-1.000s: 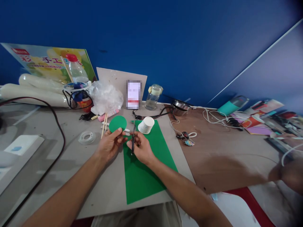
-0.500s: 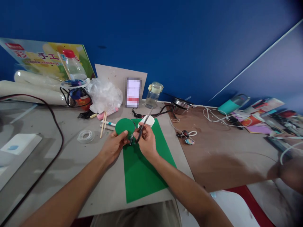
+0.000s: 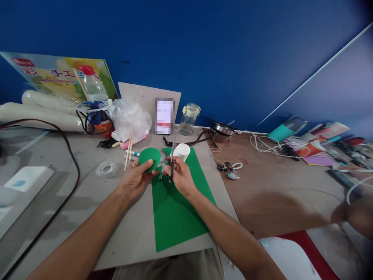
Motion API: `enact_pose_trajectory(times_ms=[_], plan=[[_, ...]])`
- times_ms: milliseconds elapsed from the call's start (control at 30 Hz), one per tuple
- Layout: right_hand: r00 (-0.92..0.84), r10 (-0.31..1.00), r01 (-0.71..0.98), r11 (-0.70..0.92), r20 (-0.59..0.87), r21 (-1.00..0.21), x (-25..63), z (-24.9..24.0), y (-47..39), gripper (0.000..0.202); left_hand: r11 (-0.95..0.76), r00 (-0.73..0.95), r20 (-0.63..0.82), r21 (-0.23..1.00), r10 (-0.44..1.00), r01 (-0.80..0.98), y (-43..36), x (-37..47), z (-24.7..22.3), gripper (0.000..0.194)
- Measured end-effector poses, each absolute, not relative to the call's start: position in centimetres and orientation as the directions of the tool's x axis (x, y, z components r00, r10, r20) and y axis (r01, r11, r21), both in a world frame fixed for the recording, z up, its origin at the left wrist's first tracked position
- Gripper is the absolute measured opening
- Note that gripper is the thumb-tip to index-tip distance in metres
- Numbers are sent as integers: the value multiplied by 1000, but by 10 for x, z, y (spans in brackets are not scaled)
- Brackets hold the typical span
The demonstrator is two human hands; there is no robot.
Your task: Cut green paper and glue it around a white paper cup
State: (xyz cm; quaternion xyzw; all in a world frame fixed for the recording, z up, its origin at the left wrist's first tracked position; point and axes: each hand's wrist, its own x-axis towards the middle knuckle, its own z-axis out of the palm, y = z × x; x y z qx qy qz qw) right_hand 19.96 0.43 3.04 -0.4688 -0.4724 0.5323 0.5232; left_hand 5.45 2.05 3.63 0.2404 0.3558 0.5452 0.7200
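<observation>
— What's nearest?
— Green sheet point(image 3: 180, 221), lower centre; farther up, the left hand point(image 3: 132, 182) pinches the disc point(image 3: 149, 155) between thumb and fingers, mid-frame; the right hand point(image 3: 183, 179) curls its fingers round scissors point(image 3: 171, 171)
— Which step?
— Trimming, I'd judge; another snip calls for a steady disc
— Beyond?
— Cup point(image 3: 183, 151), then phone point(image 3: 164, 116), just above centre

Blue wall point(image 3: 204, 46) at twelve o'clock, pale strip point(image 3: 314, 74) at two, grey desk point(image 3: 87, 194) at eight, brown desk point(image 3: 271, 198) at four
</observation>
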Motion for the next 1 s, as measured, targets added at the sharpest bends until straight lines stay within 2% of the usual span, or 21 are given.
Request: enact_pose_trajectory(times_ms=[167, 400, 667, 1000], plan=[[-153, 988, 80, 39, 26, -996, 191, 23, -7, 29, 248, 73, -266, 714, 961, -655, 23, 52, 36, 20], [-133, 989, 209, 89, 62, -974, 189, 24, -11, 22, 199, 27, -242, 725, 970, -659, 24, 55, 31, 23], [-144, 990, 48, 7, 0, -999, 189, 21, -9, 27, 191, 9, -232, 778, 973, -598, 22, 59, 30, 22], [-154, 988, -4, -19, -18, -1000, 187, 22, -10, 32, 164, -10, -210, 794, 978, -586, 22, 60, 30, 20]])
